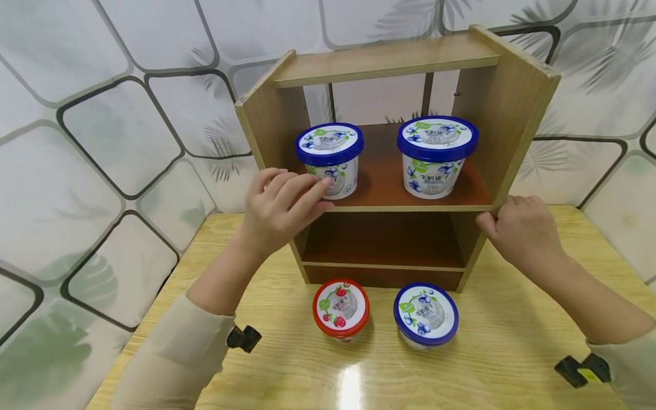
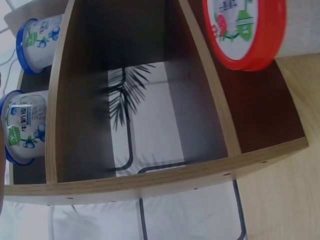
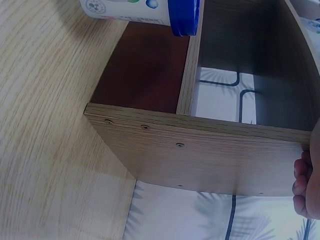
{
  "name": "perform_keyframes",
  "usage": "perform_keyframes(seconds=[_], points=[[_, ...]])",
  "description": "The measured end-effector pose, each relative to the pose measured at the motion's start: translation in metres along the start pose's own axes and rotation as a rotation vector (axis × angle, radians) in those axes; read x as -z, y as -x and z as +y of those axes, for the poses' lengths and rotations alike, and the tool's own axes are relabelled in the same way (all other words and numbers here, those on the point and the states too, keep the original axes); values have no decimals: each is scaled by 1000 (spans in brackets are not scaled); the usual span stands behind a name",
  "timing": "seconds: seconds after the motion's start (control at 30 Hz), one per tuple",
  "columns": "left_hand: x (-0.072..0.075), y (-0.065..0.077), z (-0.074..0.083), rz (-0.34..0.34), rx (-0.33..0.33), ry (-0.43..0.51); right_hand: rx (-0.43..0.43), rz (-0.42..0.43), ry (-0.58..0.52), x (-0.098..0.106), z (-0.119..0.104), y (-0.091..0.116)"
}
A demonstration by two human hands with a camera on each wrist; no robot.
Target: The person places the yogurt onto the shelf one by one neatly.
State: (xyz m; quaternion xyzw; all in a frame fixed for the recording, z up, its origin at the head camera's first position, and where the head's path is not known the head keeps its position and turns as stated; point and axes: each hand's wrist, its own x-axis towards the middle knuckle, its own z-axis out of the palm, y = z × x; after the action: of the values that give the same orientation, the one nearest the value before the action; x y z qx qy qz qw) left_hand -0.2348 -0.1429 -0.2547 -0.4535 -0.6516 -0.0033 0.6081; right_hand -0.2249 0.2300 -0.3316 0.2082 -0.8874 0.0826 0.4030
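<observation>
A small wooden shelf unit [image 1: 400, 209] stands on the table with two blue-lidded tubs on its upper board. My left hand [image 1: 279, 208] is at the left tub [image 1: 330, 145], its fingers loosely bent in front of the tub's lower wall and overlapping it in the head view. The right tub [image 1: 435, 142] stands apart, near the right side panel. My right hand [image 1: 528, 230] grips that panel's front edge, thumb at the front and fingers curled along the outer face. In the right wrist view, its curled fingers [image 3: 301, 185] show beside the panel.
In front of the unit, a red-lidded tub [image 1: 340, 310] and another blue-lidded tub [image 1: 426, 316] stand on the wooden table [image 1: 287, 359]. The unit's lower compartment [image 1: 384, 239] is open at the front. A patterned covering [image 1: 128, 142] rises behind and beside the table.
</observation>
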Motion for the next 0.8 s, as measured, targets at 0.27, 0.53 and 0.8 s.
perform_keyframes(seconds=[0.27,0.53,0.8], points=[[6,9,11,18,-46,63,3,-1,3,0,0,1],[15,8,22,30,-60,101,32,22,6,1,1,-1],[21,5,31,36,-43,161,17,0,6,2,-1,-2]])
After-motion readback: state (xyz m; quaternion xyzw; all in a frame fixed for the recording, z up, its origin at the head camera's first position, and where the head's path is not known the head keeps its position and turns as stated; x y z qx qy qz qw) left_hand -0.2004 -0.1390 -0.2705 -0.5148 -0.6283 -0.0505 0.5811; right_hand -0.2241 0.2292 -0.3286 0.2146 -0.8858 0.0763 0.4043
